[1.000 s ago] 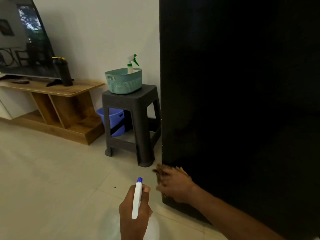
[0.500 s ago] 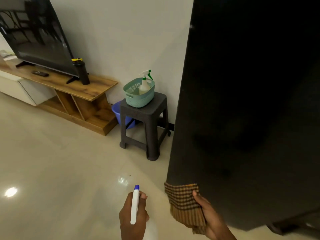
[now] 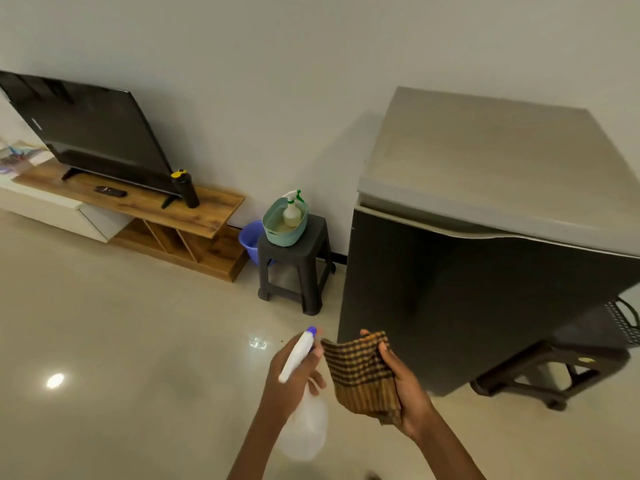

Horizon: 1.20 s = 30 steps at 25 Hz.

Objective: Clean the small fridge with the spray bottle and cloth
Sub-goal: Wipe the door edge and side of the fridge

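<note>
At the bottom centre of the frame, the left hand (image 3: pixel 289 379) has its fingers curled round the neck of a clear plastic spray bottle with a white head and blue nozzle tip (image 3: pixel 300 403); the nozzle points up and to the right, and the bottle's rounded body hangs below the hand. Just to its right, the right hand (image 3: pixel 403 393) pinches a brown and black checked cloth (image 3: pixel 360 374), thumb on the front and fingertips showing over the cloth's upper edge. The cloth's left corner lies close to the nozzle.

Right of the hands, filling the right half of the frame, stands the small dark fridge with a grey top (image 3: pixel 485 271), raised on a dark plastic stand (image 3: pixel 540 372). To its left, centre frame, a dark plastic stool (image 3: pixel 294 261) carries a teal basket (image 3: pixel 284 225) holding a second spray bottle with a green trigger (image 3: pixel 292 209). In the upper left a flat television (image 3: pixel 90 129) sits on a wooden unit (image 3: pixel 145 206).
</note>
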Each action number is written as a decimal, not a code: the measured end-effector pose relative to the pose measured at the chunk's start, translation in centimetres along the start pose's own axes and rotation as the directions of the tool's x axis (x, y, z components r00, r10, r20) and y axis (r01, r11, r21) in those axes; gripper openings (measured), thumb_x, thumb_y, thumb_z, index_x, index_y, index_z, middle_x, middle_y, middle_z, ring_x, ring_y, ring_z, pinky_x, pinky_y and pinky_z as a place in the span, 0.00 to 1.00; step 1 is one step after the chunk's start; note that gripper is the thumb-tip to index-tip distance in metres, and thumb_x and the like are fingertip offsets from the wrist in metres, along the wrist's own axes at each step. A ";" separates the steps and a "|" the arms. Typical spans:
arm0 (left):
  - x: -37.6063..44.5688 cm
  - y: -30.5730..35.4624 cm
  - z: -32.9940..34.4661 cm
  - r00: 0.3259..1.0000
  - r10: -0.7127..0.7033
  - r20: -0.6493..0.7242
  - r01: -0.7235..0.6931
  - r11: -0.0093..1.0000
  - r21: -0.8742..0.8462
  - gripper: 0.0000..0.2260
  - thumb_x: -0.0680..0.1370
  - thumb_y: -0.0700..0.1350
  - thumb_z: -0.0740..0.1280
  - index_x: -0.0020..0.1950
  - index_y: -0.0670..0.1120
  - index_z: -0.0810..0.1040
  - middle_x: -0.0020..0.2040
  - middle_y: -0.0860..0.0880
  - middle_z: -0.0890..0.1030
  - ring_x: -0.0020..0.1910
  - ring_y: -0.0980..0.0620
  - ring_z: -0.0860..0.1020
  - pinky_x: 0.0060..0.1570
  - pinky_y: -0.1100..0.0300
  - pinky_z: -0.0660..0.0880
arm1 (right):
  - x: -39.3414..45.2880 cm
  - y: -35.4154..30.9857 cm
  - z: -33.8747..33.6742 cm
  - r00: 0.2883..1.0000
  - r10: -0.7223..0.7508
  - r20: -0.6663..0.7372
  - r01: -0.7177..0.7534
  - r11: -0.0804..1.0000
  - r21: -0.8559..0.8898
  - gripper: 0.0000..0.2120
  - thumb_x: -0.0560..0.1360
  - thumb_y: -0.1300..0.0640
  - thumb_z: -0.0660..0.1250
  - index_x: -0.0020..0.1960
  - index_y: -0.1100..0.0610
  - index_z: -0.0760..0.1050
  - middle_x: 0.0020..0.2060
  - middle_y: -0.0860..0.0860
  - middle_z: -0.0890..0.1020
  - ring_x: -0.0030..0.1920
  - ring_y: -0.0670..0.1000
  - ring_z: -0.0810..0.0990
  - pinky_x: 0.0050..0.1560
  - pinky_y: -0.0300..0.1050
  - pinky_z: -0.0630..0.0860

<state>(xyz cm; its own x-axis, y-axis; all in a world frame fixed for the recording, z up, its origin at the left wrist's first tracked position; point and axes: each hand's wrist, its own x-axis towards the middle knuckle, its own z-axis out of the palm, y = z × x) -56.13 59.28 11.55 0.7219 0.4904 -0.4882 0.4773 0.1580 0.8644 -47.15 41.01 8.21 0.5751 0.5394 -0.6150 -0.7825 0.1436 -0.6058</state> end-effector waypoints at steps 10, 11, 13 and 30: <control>4.5 8.4 -1.0 0.961 0.021 0.277 -0.114 0.940 0.322 0.07 0.77 0.49 0.69 0.49 0.59 0.73 0.45 0.53 0.79 0.39 0.57 0.79 0.39 0.68 0.76 | 5.1 -6.0 4.2 0.989 -0.143 0.036 0.139 0.828 -0.544 0.15 0.80 0.43 0.63 0.63 0.49 0.74 0.56 0.51 0.84 0.56 0.52 0.84 0.54 0.46 0.79; 5.3 8.8 -1.3 0.962 0.009 0.273 -0.094 0.949 0.300 0.08 0.77 0.48 0.69 0.51 0.58 0.73 0.46 0.53 0.79 0.39 0.58 0.80 0.39 0.69 0.76 | 5.8 -6.6 4.6 0.989 -0.140 0.053 0.145 0.815 -0.561 0.15 0.81 0.43 0.62 0.62 0.49 0.74 0.55 0.50 0.84 0.55 0.51 0.84 0.55 0.47 0.80; 7.0 10.1 -1.8 0.961 -0.015 0.277 -0.046 0.976 0.211 0.11 0.76 0.47 0.70 0.58 0.51 0.75 0.41 0.53 0.79 0.32 0.58 0.79 0.36 0.68 0.77 | 8.1 -7.8 5.3 0.984 -0.146 0.102 0.178 0.776 -0.605 0.13 0.81 0.44 0.62 0.60 0.50 0.77 0.53 0.49 0.85 0.54 0.51 0.84 0.57 0.48 0.81; 23.7 17.2 -8.1 0.894 0.087 0.439 -0.198 0.957 0.214 0.04 0.78 0.42 0.67 0.49 0.52 0.76 0.45 0.45 0.80 0.33 0.51 0.73 0.29 0.68 0.75 | 18.9 -9.3 12.8 0.942 -0.316 -0.110 0.153 0.699 -0.699 0.11 0.75 0.46 0.73 0.55 0.46 0.77 0.51 0.46 0.84 0.52 0.47 0.83 0.48 0.42 0.82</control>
<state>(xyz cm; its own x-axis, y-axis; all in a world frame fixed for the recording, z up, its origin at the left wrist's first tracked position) -34.93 80.55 15.80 0.9072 0.0756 -0.4140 0.4206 -0.1293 0.8980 -32.03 60.49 8.64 0.8154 0.3719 -0.4436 -0.2922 -0.3972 -0.8700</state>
